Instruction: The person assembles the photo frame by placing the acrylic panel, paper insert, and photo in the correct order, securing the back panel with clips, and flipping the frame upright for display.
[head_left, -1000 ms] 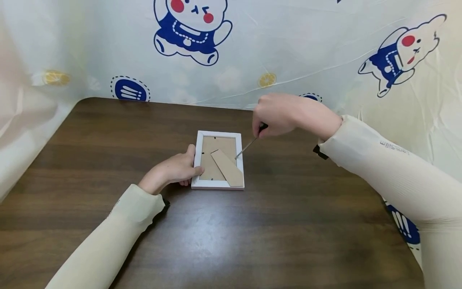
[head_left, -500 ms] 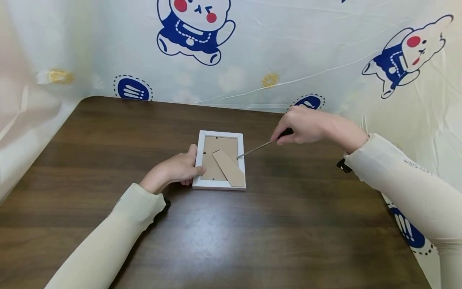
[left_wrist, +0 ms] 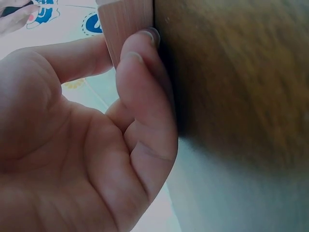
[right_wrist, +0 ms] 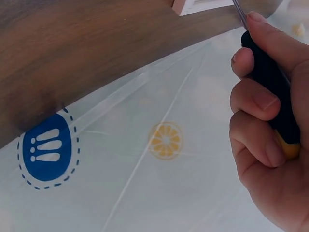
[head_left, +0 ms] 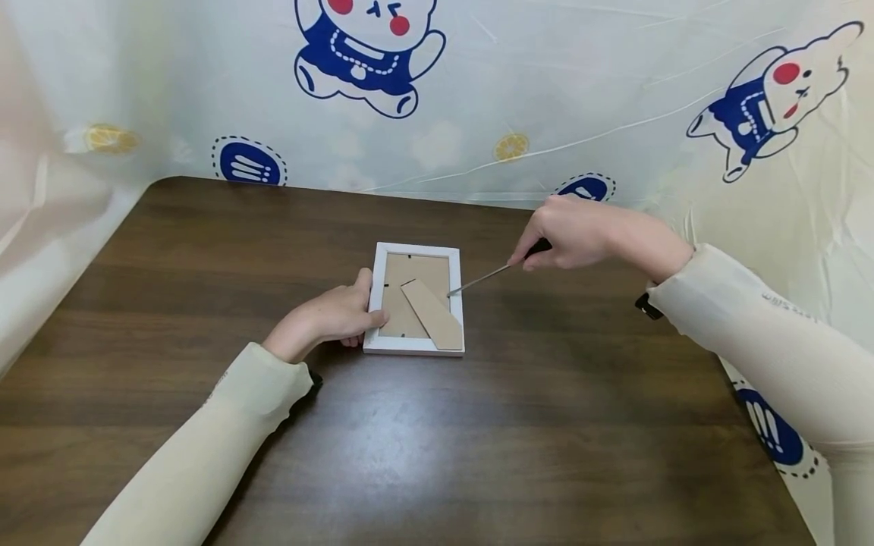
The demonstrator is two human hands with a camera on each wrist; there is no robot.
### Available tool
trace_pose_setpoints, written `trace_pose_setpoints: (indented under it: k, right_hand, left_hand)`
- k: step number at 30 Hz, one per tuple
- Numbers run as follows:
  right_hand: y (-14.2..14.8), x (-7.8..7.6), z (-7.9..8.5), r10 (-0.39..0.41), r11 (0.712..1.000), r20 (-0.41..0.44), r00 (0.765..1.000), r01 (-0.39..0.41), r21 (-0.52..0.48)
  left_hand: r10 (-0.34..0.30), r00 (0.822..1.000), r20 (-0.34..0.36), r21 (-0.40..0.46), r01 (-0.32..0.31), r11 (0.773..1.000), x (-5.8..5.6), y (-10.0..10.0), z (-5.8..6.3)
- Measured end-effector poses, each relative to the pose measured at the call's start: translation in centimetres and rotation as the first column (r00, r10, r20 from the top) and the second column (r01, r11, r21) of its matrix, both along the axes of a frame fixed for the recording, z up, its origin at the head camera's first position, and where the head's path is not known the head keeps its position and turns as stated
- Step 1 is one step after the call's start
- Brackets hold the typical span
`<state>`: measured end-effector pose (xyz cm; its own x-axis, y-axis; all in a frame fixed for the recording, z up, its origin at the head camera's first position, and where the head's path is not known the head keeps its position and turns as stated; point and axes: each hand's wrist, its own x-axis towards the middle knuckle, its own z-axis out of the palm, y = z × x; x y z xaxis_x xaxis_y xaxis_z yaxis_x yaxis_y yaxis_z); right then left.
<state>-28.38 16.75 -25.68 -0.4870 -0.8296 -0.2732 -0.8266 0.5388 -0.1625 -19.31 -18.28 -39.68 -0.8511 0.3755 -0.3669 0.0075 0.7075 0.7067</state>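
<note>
A white picture frame (head_left: 413,345) lies back side up on the brown table, its cardboard backing and slanted easel stand (head_left: 432,315) showing. My left hand (head_left: 334,312) grips its left edge, thumb on top and fingers at the side and underneath; the left wrist view shows the fingertips curled against the frame's edge (left_wrist: 128,29). In my right hand (head_left: 573,233) is a screwdriver (head_left: 485,277) with a dark handle (right_wrist: 268,72) and yellow end, fingers wrapped round it. Its metal shaft slants low from the right, and the tip meets the inner right edge of the frame by the backing.
The wooden table (head_left: 410,455) reaches back to a pale curtain (head_left: 464,91) printed with cartoon animals and fruit slices. The curtain also hangs along the left and right sides. Small dark tabs (head_left: 404,334) sit along the frame's inner edges.
My right hand has moved right and slightly down, laying the screwdriver shaft flatter while its tip stays at the frame's right inner edge. The left hand keeps its hold.
</note>
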Motion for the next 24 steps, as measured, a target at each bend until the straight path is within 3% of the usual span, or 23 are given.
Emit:
trace_pose_setpoints:
  k: [12,24]
  right_hand:
    - [-1.6,0.2,1.1,-0.019,0.994,-0.001,1.000,0.019,0.104]
    - [-6.2,1.4,3.2,0.039,0.965,-0.062,0.997,-0.021,0.261]
  left_hand:
    - [-0.012,1.000,-0.006,0.003,0.012,1.000,-0.1,-0.1,-0.1]
    - [-0.013,1.000,-0.001,0.014,0.013,1.000,-0.1,0.0,0.0]
